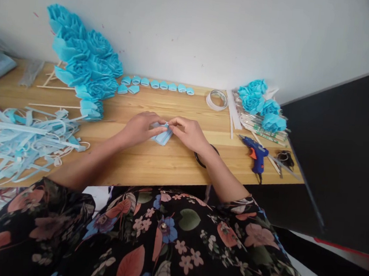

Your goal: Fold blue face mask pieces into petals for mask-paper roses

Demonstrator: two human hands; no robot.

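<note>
At the middle of the table, a small light-blue piece of pleated mask fabric (162, 138) is pinched at its upper edge between both hands. My left hand (142, 128) grips it from the left with thumb and fingertips. From the right, my right hand (189, 133) pinches the same edge, its fingertips almost meeting those of the left. Behind my right wrist lies a black ring (216, 149), partly hidden by the forearm. Beyond the hands, several small folded blue pieces (163, 85) sit in a row along the wall.
Large blue fabric flowers (90, 60) with wooden sticks stand at the back left, above a heap of cut mask strips and ear loops (35, 140). To the right are a tape roll (217, 100), more blue flowers (253, 102) on clear wrapping, and a blue glue gun (258, 153).
</note>
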